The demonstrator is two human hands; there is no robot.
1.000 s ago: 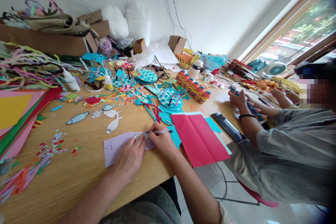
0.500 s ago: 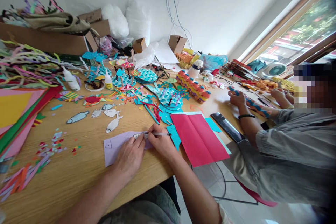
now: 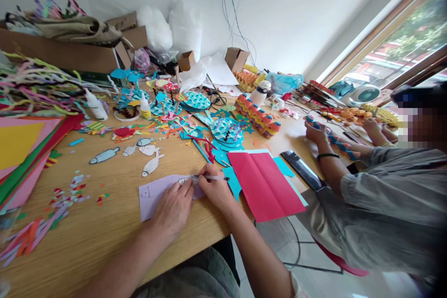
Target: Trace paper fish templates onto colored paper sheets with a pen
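My right hand (image 3: pixel 213 187) is closed round a pen (image 3: pixel 218 178), whose tip end points left toward the lavender paper. Under it lies the lavender paper (image 3: pixel 148 206), with a drawn fish outline near its left end. Flat on this sheet rests my left hand (image 3: pixel 176 205), fingers stretched out. At its fingertips a small pale fish shape (image 3: pixel 181 180) shows, partly covered; whether it is drawn or a cutout I cannot tell. Just beyond lie several paper fish: a blue-grey one (image 3: pixel 104 155) and a white one (image 3: pixel 152 164) with black outlines.
Red folded paper (image 3: pixel 263 186) overhangs the table edge beside my right arm, near a black phone-like object (image 3: pixel 302 168). Glue bottles (image 3: pixel 95 104), paper scraps (image 3: pixel 75 191) and coloured sheets (image 3: pixel 21 144) surround the workspace. At right, a person in a grey shirt (image 3: pixel 394 195) handles a painted egg-carton strip (image 3: pixel 337 143).
The view has shifted very slightly. Both of my hands stay in nearly the same place on the lavender paper, and the pen remains in my right hand.
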